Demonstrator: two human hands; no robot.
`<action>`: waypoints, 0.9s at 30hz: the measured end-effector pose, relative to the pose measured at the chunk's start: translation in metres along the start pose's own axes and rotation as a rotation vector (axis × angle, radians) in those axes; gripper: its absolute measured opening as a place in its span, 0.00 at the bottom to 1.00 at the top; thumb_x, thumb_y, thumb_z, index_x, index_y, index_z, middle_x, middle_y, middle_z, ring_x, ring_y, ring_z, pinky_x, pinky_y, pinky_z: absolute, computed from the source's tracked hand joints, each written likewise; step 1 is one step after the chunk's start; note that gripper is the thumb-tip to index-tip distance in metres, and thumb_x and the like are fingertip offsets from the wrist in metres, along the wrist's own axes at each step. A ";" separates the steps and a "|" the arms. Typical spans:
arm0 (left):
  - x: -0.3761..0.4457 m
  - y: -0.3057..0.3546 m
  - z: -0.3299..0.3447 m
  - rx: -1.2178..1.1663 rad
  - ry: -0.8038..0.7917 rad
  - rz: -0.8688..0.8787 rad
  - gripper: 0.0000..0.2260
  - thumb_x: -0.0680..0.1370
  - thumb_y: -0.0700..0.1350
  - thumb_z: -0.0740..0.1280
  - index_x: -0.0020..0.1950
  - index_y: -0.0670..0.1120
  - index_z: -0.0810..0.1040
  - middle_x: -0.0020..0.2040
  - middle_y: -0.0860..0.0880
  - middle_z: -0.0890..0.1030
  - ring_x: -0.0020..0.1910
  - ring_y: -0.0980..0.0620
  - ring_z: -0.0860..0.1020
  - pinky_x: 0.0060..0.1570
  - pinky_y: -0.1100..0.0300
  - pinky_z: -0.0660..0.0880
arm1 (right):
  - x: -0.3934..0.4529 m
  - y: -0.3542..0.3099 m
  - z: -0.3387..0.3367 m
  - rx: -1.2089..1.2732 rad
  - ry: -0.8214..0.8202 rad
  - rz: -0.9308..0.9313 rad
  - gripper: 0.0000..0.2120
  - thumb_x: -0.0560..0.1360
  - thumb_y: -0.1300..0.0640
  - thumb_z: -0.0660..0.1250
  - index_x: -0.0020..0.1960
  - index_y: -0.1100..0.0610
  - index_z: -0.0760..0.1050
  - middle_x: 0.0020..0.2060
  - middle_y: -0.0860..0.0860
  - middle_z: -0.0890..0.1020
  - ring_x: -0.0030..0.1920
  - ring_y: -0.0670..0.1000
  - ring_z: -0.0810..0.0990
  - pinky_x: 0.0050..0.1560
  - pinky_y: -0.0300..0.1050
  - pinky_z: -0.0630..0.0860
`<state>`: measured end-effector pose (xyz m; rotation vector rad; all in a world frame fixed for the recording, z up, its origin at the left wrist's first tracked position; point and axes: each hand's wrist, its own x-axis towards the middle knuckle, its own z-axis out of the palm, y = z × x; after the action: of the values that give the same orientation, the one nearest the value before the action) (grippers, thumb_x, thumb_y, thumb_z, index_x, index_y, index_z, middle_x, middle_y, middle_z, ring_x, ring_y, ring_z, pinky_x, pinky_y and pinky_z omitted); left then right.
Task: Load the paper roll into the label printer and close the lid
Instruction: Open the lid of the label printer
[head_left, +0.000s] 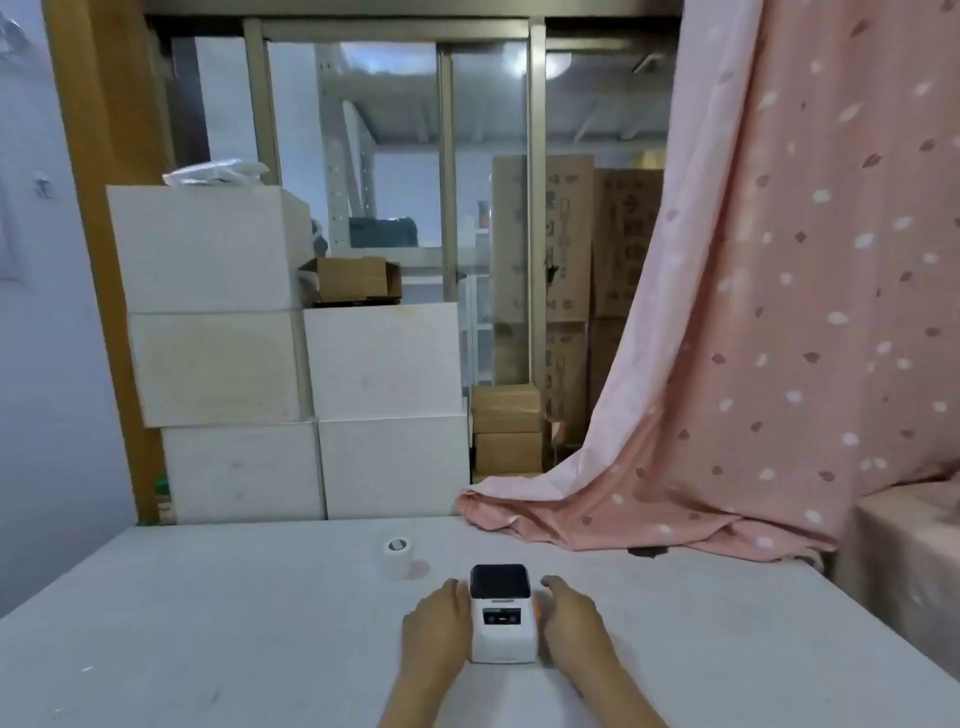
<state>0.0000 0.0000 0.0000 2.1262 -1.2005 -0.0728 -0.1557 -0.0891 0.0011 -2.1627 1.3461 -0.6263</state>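
Head view: hands (503, 618) flanking printer (502, 613).

White table (208, 623), label printer (503, 618), paper roll (398, 557), pink curtain hem (597, 519)

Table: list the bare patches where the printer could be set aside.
Bare table lies left of the left hand, and right of the right hand. Crowded: around the printer, the paper roll, and the curtain at the far edge.

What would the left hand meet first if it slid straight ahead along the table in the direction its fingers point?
Probably the paper roll. The left hand lies beside the label printer, fingers pointing away from the person, and the roll stands just ahead, slightly left of that line, so it might pass narrowly.
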 end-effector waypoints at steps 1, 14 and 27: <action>0.003 -0.009 0.007 -0.008 0.039 0.008 0.13 0.83 0.46 0.54 0.45 0.47 0.76 0.45 0.47 0.83 0.47 0.43 0.80 0.51 0.51 0.76 | 0.005 0.005 0.006 -0.013 0.039 -0.021 0.19 0.79 0.56 0.56 0.66 0.52 0.75 0.62 0.53 0.81 0.62 0.57 0.78 0.61 0.48 0.75; 0.005 -0.026 0.021 -0.035 0.011 0.123 0.14 0.80 0.45 0.54 0.42 0.48 0.78 0.39 0.52 0.81 0.46 0.52 0.75 0.49 0.54 0.75 | 0.009 0.020 0.024 -0.156 0.111 -0.165 0.13 0.78 0.55 0.51 0.47 0.51 0.74 0.42 0.48 0.79 0.45 0.54 0.74 0.47 0.50 0.76; -0.008 -0.009 0.015 0.090 -0.119 0.129 0.38 0.61 0.77 0.62 0.67 0.61 0.67 0.58 0.61 0.74 0.63 0.56 0.70 0.63 0.51 0.61 | -0.001 0.013 0.008 0.037 0.035 -0.111 0.16 0.83 0.52 0.52 0.62 0.48 0.76 0.55 0.47 0.83 0.57 0.52 0.76 0.55 0.48 0.75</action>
<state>-0.0032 0.0013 -0.0189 2.1407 -1.4329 -0.0907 -0.1598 -0.0917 -0.0139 -2.2179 1.2295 -0.7291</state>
